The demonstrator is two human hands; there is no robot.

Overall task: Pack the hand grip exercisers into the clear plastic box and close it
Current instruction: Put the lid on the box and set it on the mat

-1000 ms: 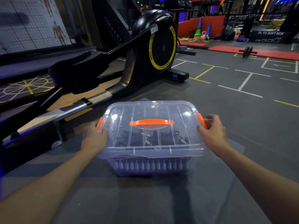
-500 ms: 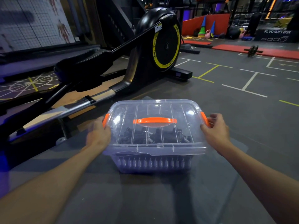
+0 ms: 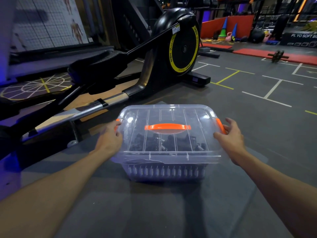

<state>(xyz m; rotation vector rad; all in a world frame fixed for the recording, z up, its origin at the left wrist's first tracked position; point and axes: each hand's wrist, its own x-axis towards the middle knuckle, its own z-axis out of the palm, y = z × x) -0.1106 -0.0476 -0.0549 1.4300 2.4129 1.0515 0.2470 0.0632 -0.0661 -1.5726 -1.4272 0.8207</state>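
- Left hand (image 3: 109, 140) is at the left end of the box (image 3: 208, 170), fingers curled over the lid (image 3: 168, 114) edge and covering most of the left latch (image 3: 117, 124); likely pressing it shut.
- Right hand (image 3: 231, 138) is at the opposite end with fingers loose and spread. Its thumb is on the lid edge and its fingertips touch the right latch (image 3: 219, 125), not gripping it.
- One hand at each end makes sense, since each latch needs its own push and the box stays steady.
- Exercisers (image 3: 154, 145) are all inside, dark grips under the lid and springs lined up along the front wall.
- Lid sits flat with the orange handle (image 3: 167, 127) on top.
- Box stands on a grey mat (image 3: 154, 212), with an elliptical machine (image 3: 178, 45) behind it.
- Judgement: nearly done; whether the latches are snapped home is not clear.
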